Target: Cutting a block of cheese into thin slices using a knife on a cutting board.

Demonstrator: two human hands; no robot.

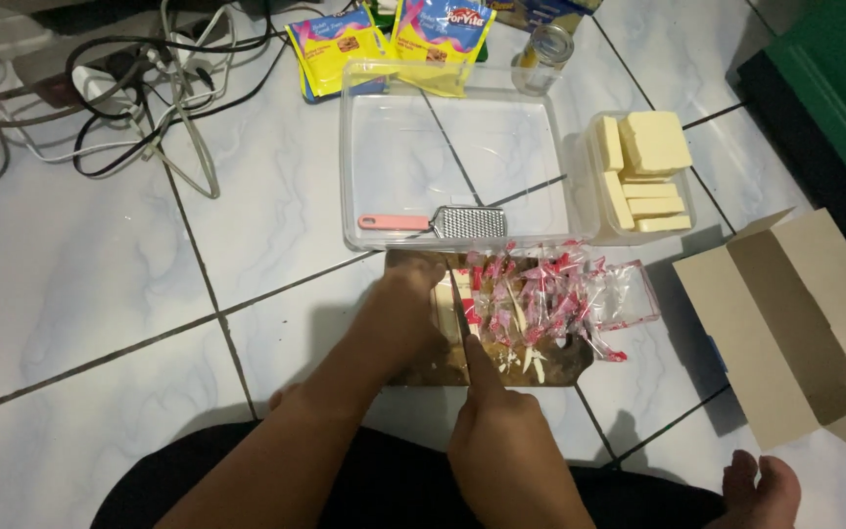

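- Nearest to me, my right hand [506, 446] is closed around a knife handle, its forefinger stretched forward along the back of the thin blade [462, 309].
- My left hand [405, 309] lies just beyond it, fingers curled down and pressing on a pale yellow rectangular block [442, 306] that sits on the brown wooden cutting board [560, 367].
- The blade stands on the block's right edge, between my left fingers and a heap of clear plastic wrappers with red printing [555, 294] that covers the board's right half.
- A few pale slivers [531, 364] lie on the board near the blade.
- To the right, on the white tiled floor [80, 294], an open brown cardboard box [795, 323] lies with its flaps spread, well apart from the board.
- Just past the board is a large clear plastic tub [384, 127]; a small metal grater with a pink handle [438, 222] rests inside against its near wall.
- Beside the tub on the right, a smaller clear container [582, 186] is stacked with pale yellow blocks [653, 142].
- Farther off stand two yellow and blue sachets [335, 49], a small tin can [545, 54], and, to the left, a tangle of grey and black cables [139, 88].
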